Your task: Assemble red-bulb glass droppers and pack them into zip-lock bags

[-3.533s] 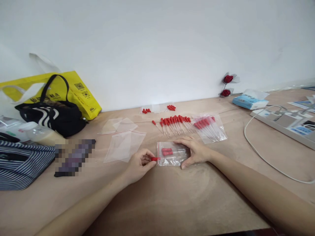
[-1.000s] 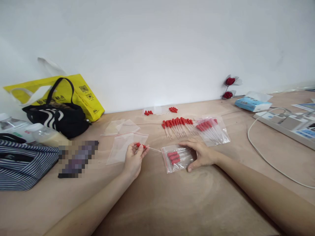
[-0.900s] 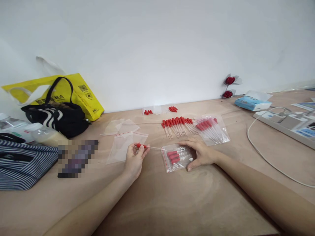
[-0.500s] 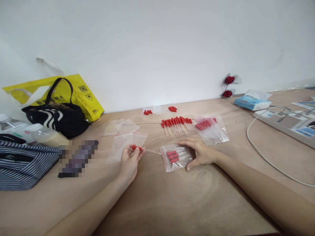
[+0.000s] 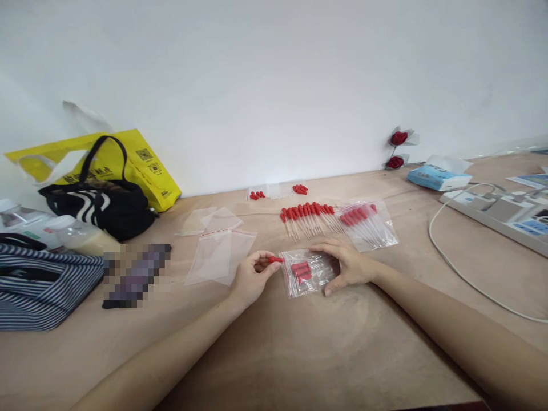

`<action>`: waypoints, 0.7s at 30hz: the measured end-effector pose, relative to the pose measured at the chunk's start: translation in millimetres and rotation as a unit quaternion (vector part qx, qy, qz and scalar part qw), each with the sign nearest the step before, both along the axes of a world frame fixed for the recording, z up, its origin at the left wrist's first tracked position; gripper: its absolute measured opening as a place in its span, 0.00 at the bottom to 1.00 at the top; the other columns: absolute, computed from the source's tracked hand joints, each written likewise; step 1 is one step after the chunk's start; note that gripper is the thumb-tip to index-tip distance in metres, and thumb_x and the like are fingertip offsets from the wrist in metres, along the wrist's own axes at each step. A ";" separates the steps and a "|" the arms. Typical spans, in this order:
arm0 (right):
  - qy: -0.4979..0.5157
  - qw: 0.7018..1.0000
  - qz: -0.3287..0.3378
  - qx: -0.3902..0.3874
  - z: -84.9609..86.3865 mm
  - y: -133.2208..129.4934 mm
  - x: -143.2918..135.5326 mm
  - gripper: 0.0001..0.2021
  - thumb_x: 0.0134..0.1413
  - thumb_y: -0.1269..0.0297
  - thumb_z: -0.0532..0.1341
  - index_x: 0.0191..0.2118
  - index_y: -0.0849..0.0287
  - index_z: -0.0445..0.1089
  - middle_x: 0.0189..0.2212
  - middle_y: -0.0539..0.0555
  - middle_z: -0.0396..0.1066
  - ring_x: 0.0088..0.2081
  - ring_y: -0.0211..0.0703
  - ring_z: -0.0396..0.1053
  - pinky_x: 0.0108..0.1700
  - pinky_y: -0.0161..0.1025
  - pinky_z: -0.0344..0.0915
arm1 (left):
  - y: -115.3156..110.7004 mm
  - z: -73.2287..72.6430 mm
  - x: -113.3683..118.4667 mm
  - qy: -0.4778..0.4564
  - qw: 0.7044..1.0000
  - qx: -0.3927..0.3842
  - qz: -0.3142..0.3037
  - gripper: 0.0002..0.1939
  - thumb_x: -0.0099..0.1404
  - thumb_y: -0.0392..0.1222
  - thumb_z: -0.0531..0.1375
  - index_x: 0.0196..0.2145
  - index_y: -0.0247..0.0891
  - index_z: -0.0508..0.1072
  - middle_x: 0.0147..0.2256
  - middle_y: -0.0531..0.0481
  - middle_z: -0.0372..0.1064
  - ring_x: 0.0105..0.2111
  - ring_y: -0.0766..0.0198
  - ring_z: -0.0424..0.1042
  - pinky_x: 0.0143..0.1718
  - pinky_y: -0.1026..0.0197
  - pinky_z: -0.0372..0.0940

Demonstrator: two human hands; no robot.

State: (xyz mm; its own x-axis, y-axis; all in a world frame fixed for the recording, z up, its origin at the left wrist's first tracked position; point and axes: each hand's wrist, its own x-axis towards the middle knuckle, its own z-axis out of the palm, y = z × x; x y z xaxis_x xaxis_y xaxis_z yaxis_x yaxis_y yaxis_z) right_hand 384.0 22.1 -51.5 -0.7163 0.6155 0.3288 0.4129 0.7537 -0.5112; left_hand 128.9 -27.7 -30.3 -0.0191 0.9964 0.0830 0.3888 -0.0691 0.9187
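Note:
Between the thumb and fingers of my left hand (image 5: pixel 253 275) is a dropper (image 5: pixel 274 260), pinched by its red rubber bulb. Its thin clear tube points right, into the mouth of a clear zip-lock bag (image 5: pixel 287 284). Several red-bulbed droppers (image 5: pixel 301 270) lie inside that bag, bulbs toward the mouth. My right hand (image 5: pixel 349 267) curves around the bag's right end, fingers at the upper edge and thumb at the lower edge, holding it on the table. Beyond it lies a row of loose droppers (image 5: pixel 307 212), beside another bag of droppers (image 5: pixel 369 225).
Flat clear bags (image 5: pixel 209 257) lie left of my hands. Small red bulbs (image 5: pixel 300 189) lie on plastic by the wall. A yellow bag (image 5: pixel 165 177), a black bag (image 5: pixel 124 214) and a striped pouch (image 5: pixel 55 291) stand left. Right are a tissue pack (image 5: pixel 439 178), a power strip (image 5: pixel 492 214) and a cable (image 5: pixel 440 262).
My left hand has moved right, sliding the dropper's tube into the bag; its bulb is now at the bag's mouth. My right hand has stayed on the bag.

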 end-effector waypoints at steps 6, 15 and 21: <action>-0.005 1.000 -0.006 -0.005 2.2 -1.1 -0.4 0.43 0.28 0.44 0.66 0.54 0.56 0.58 0.51 0.59 0.60 0.51 0.55 0.58 0.52 0.53 0.53 | 6.5 -1.1 -6.8 0.150 0.981 0.033 -0.118 0.14 0.58 0.41 0.55 0.42 0.44 0.72 0.38 0.51 0.73 0.38 0.61 0.70 0.41 0.59 0.62; -0.007 1.000 -0.003 -0.002 5.9 -1.5 -1.6 0.42 0.28 0.45 0.67 0.54 0.54 0.58 0.51 0.58 0.60 0.51 0.55 0.58 0.52 0.53 0.53 | 22.4 8.8 11.2 0.102 0.986 0.073 -0.110 0.05 0.51 0.41 0.61 0.27 0.46 0.77 0.32 0.51 0.74 0.35 0.59 0.70 0.40 0.59 0.62; -0.008 1.000 0.001 0.001 4.4 -0.5 -1.1 0.44 0.27 0.44 0.67 0.55 0.55 0.57 0.51 0.59 0.60 0.52 0.55 0.57 0.52 0.52 0.53 | 26.9 3.4 19.5 0.176 0.983 0.056 -0.017 0.07 0.51 0.41 0.59 0.20 0.39 0.75 0.22 0.52 0.72 0.23 0.64 0.67 0.26 0.64 0.58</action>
State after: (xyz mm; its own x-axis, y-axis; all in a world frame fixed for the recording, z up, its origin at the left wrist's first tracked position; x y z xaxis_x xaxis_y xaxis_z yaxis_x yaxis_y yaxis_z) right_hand 383.0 21.6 -47.1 -0.7231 0.6130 0.3184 0.4187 0.7556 -0.5038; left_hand 148.4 -0.8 -26.8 0.0631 0.9800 0.1887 0.6775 -0.1809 0.7129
